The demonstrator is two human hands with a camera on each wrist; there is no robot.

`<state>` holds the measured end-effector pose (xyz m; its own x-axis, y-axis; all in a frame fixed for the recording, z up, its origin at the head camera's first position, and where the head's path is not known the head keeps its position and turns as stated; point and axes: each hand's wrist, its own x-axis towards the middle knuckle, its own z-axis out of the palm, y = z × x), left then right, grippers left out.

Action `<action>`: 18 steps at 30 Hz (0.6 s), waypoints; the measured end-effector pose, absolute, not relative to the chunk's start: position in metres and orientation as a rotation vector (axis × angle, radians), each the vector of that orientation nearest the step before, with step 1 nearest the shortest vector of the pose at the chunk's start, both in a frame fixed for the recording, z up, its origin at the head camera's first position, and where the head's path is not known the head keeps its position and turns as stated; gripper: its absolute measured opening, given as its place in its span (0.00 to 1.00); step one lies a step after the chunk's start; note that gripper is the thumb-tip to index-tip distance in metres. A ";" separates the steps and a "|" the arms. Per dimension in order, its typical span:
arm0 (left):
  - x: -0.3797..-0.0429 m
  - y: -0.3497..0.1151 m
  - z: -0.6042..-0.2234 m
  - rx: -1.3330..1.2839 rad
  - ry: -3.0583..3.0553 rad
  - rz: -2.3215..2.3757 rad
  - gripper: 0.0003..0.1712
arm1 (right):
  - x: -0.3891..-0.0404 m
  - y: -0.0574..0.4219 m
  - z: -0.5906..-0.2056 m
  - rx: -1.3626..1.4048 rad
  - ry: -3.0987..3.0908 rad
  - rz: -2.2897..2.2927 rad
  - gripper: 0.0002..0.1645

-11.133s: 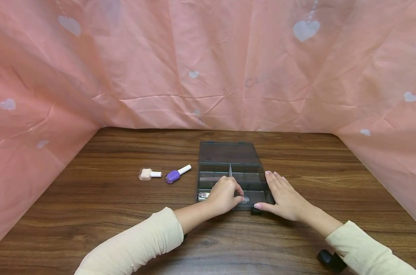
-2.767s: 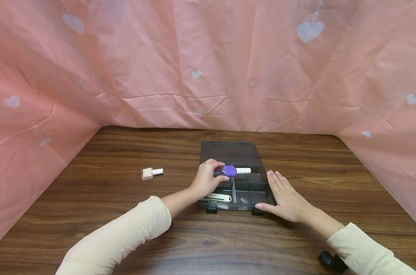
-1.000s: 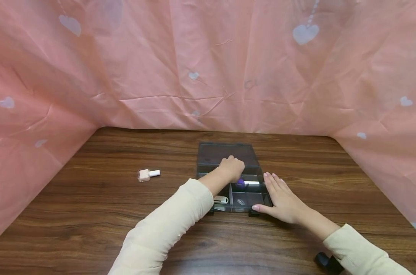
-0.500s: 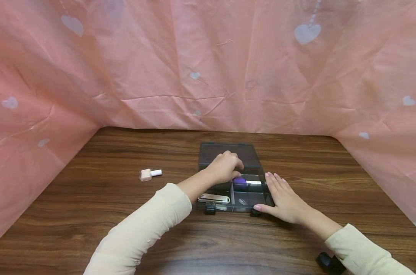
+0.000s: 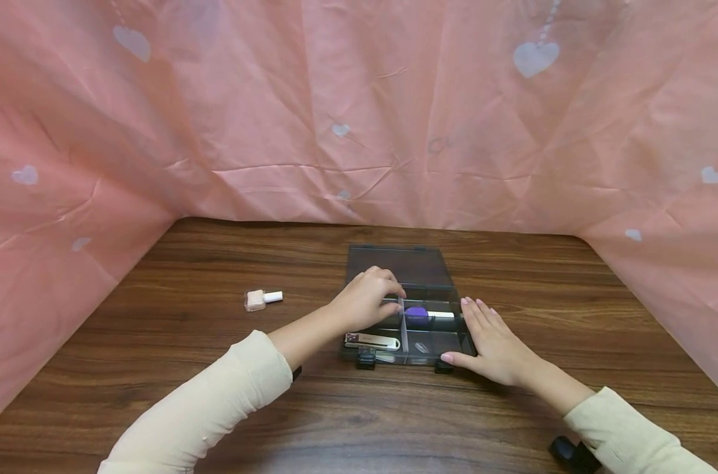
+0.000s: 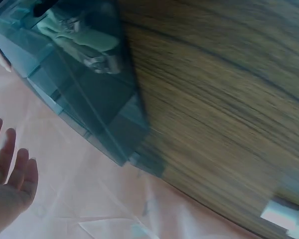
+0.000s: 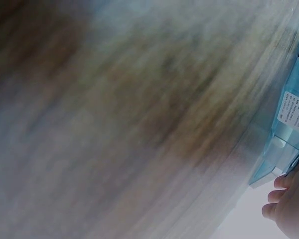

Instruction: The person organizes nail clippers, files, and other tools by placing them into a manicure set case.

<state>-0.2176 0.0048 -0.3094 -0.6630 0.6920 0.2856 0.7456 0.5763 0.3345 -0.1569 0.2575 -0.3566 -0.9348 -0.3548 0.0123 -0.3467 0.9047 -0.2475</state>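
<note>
A smoky, see-through divided box (image 5: 442,342) stands on the table with its lid (image 5: 406,260) folded back. My left hand (image 5: 365,303) hovers over its left compartments, fingers loosely bent around nothing, as the left wrist view also shows. A purple nail polish bottle (image 5: 417,315) with a white cap lies in the right middle compartment, just right of that hand. Nail clippers (image 5: 372,341) lie in the front left compartment, and a small clear piece (image 5: 421,347) is in the front right one. My right hand (image 5: 494,342) rests along the box's right side, thumb at the front corner.
To the left on the wooden table (image 5: 217,382) lies a pale nail polish bottle (image 5: 255,300) with a white cap. A pink curtain (image 5: 359,99) with hearts encloses the back and sides. Black latches (image 5: 366,357) stick out at the box's front.
The purple nail polish bottle went from the table, in my left hand, into the right middle compartment. My left hand let go and drew back left. My right hand stayed at the box.
</note>
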 end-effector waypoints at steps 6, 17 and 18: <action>-0.213 -0.014 -0.316 -1.175 -2.593 -0.745 0.12 | -0.157 0.258 -0.357 -0.565 3.035 -0.372 0.62; -0.205 -0.044 -0.324 -1.059 -2.500 -0.787 0.12 | -0.157 0.259 -0.357 -0.567 3.031 -0.377 0.62; -0.204 -0.046 -0.325 -1.051 -2.499 -0.792 0.12 | -0.157 0.259 -0.357 -0.567 3.032 -0.377 0.62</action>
